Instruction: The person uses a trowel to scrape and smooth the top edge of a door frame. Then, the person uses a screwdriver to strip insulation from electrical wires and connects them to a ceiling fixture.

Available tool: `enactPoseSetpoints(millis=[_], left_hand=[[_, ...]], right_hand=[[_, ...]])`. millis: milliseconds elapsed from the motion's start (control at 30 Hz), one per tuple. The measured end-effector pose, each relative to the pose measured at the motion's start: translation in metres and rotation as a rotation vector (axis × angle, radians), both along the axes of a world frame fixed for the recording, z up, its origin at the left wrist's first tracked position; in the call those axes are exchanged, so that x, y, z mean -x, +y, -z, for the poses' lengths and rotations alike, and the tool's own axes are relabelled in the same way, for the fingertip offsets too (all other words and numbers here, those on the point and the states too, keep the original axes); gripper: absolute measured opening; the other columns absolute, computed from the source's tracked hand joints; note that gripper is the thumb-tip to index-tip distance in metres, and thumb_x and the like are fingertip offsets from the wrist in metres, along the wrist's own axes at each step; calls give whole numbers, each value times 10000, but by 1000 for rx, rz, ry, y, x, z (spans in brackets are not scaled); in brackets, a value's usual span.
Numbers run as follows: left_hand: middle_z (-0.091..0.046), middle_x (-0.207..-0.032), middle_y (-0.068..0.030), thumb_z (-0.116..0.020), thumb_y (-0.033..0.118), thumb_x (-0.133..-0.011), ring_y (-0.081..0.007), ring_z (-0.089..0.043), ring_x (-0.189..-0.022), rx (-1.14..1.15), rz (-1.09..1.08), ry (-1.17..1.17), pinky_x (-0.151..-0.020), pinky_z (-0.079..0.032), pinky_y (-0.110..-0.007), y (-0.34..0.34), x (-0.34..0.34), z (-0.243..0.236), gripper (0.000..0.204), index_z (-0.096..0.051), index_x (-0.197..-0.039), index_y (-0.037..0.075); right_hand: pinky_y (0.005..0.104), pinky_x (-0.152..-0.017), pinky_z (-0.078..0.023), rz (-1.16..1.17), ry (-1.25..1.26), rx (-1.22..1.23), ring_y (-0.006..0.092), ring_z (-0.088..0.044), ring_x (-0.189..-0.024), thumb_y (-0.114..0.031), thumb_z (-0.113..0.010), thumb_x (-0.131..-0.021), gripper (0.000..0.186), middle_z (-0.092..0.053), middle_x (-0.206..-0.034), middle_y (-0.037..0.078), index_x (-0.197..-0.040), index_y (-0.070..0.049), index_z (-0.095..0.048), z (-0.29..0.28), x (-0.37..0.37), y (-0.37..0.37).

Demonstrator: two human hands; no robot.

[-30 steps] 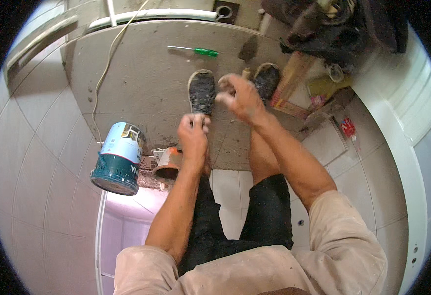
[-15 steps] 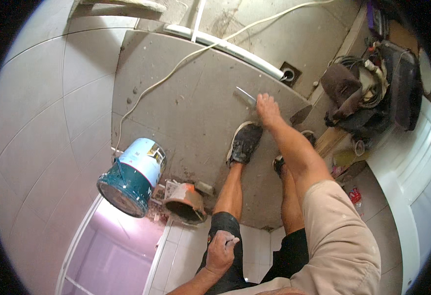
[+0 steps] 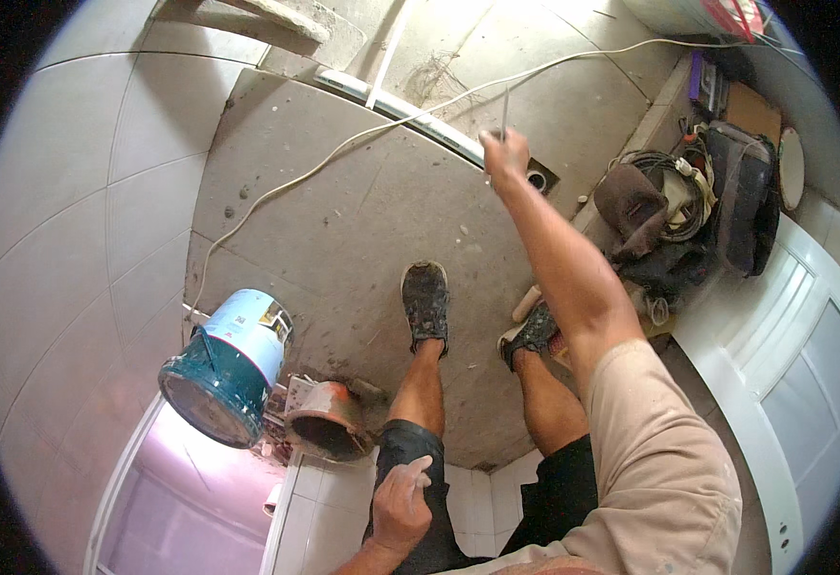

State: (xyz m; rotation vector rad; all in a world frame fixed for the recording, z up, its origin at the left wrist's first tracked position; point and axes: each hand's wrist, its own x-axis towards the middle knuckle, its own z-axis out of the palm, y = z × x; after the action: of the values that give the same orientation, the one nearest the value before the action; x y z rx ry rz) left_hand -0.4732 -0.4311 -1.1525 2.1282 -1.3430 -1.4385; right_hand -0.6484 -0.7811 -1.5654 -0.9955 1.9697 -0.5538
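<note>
Your right hand (image 3: 506, 156) holds a thin tool (image 3: 506, 105) near the white pipe (image 3: 444, 134); your left hand (image 3: 402, 503) is curled by your knee (image 3: 412, 437), its grip unclear.

blue-and-green bucket (image 3: 226, 369) beside orange-marked container (image 3: 332, 407); coiled cable (image 3: 693, 199) beside brown cloth (image 3: 629, 213)

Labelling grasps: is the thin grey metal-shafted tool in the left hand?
No, the metal-shafted tool projects from the right hand; the left hand is over the black shorts.
</note>
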Motion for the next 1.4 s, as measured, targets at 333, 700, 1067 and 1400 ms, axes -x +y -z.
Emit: enactPoseSetpoints(millis=[333,700,1067,1400], left_hand=[[-670,-997,-171,-660,90,-902,-300,-642,-864,101,-163,-42,-784,-506,-339,-58,-16,2,240,-627,-1123,3],[-636,-938,-170,-516,14,-930,-250,-638,-800,47,-265,-8,-691,-491,-343,-62,6,2,183,-599,-1093,10],[-620,-1059,-172,-516,74,-995,-316,-625,-947,408,-73,-344,-787,-519,-374,-142,-4,-34,234,-582,-1187,-44],[-658,-1019,-126,-575,357,-1000,-193,-641,-958,300,-138,474,-887,-523,-388,-231,64,-270,396,-674,-1050,-23]], right_hand=[[395,-881,-563,-300,281,-250,308,-699,-1014,-449,-752,-831,489,-719,-1075,183,-1062,-20,-727,45,-94,-159],[250,-498,-423,128,-467,269,84,-531,-589,-217,-687,-893,182,-598,-676,37,-909,-36,-679,-3,-51,-210],[246,-465,-409,-90,-1080,-40,85,-504,-532,-173,-664,-928,145,-574,-709,22,-962,-41,-616,-400,66,-77],[207,-452,-408,-358,-1073,-115,41,-511,-560,-189,-695,-923,141,-623,-745,12,-965,-70,-632,-673,130,35]])
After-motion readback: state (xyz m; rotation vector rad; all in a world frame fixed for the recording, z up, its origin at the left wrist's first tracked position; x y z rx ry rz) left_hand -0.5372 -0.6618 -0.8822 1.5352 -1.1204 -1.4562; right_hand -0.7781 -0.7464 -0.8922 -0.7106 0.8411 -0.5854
